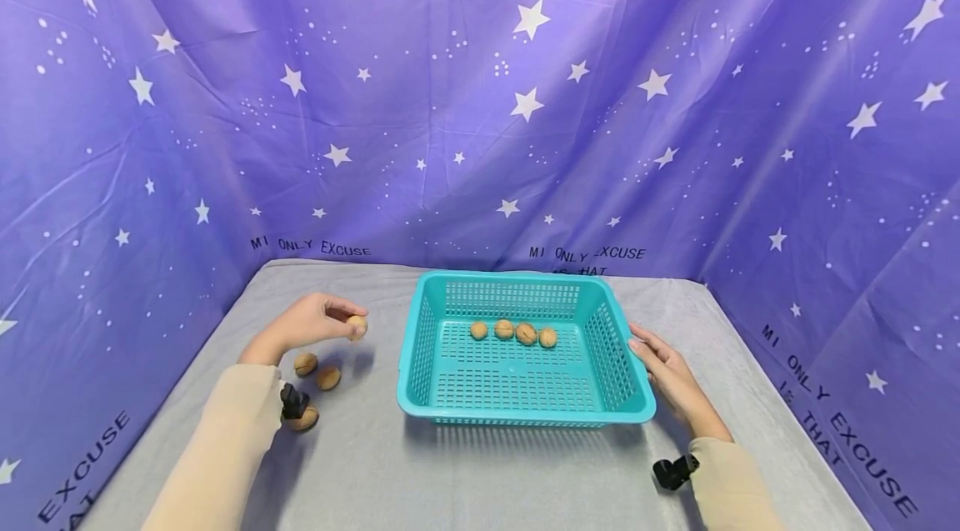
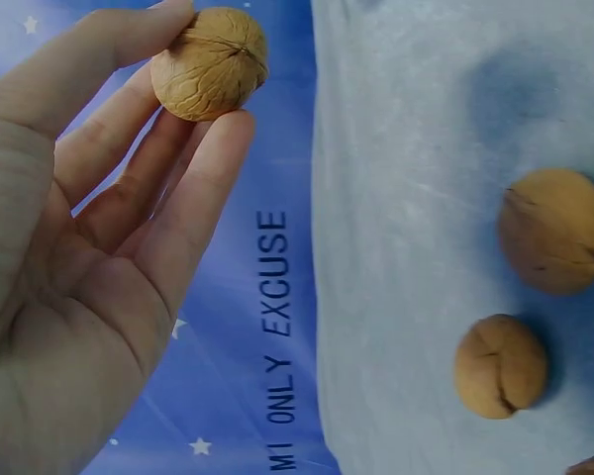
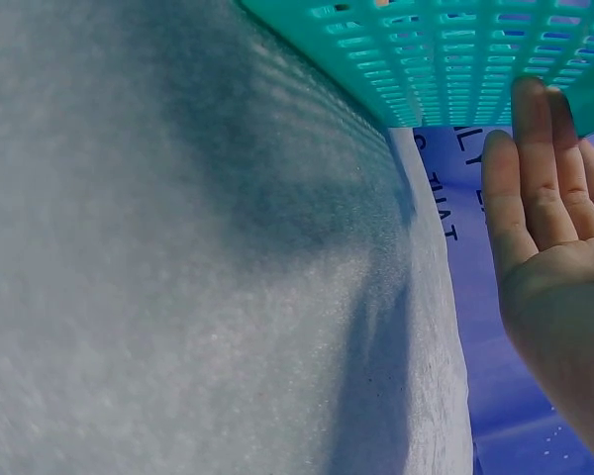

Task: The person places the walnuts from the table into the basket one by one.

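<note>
My left hand (image 1: 313,321) pinches a walnut (image 2: 214,65) between thumb and fingertips, raised above the grey cloth at the left. Below that hand lie loose walnuts: one (image 1: 306,363), another (image 1: 328,378), and a third (image 1: 303,419) partly covered by the wrist camera. A teal plastic basket (image 1: 517,416) with perforated walls sits right of centre. Inside it, several walnuts (image 1: 504,330) form a short row across the floor. At the basket's right side, my right hand (image 1: 670,374) touches the rim and outer wall with its fingers (image 3: 540,188) fairly straight; its thumb is hidden in the right wrist view.
A grey cloth (image 1: 352,464) covers the table. Purple star-patterned fabric (image 1: 450,97) hangs behind the table and along both sides. Black cameras are strapped on the left wrist (image 1: 293,402) and the right wrist (image 1: 675,472).
</note>
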`<state>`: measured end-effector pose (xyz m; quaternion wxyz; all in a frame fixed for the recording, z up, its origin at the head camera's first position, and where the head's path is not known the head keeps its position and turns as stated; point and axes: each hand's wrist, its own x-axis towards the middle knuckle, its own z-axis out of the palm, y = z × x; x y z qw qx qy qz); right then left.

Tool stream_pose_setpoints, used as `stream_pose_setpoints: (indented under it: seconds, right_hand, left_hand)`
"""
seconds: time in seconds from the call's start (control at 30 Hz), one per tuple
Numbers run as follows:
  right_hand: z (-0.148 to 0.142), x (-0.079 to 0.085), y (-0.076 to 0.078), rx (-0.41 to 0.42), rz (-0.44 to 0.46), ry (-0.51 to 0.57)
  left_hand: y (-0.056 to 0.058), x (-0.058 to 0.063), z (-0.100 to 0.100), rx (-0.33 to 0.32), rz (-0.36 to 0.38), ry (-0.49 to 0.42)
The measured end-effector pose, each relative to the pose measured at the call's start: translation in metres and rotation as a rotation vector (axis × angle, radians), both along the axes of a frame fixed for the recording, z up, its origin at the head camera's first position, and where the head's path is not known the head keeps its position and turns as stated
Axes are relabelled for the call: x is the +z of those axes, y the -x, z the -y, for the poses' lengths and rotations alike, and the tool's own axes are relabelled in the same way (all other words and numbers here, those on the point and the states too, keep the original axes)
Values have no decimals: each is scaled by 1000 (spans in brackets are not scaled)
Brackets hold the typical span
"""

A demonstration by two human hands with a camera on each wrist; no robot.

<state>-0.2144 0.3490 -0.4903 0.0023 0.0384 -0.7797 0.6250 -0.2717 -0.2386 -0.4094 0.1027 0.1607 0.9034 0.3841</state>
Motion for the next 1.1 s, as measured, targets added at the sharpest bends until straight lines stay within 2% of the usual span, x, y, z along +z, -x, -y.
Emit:
stream_pose_setpoints:
  seconds: [0.27,0.5,0.73,1.1]
  right_hand:
    - [1,3,-1,6,-10,-2]
    - [1,2,-1,10,-15,-1]
    - [1,3,-1,17,-14,1]
    - [2,4,-2,27,-18,19]
  left_hand:
    - [8,15,-8,-32,-22,-20]
    - [19,30,-28,-103,-56,-41]
    - [26,43,-66,-174,-79,11]
    - [36,46,-145,-359,-106,70]
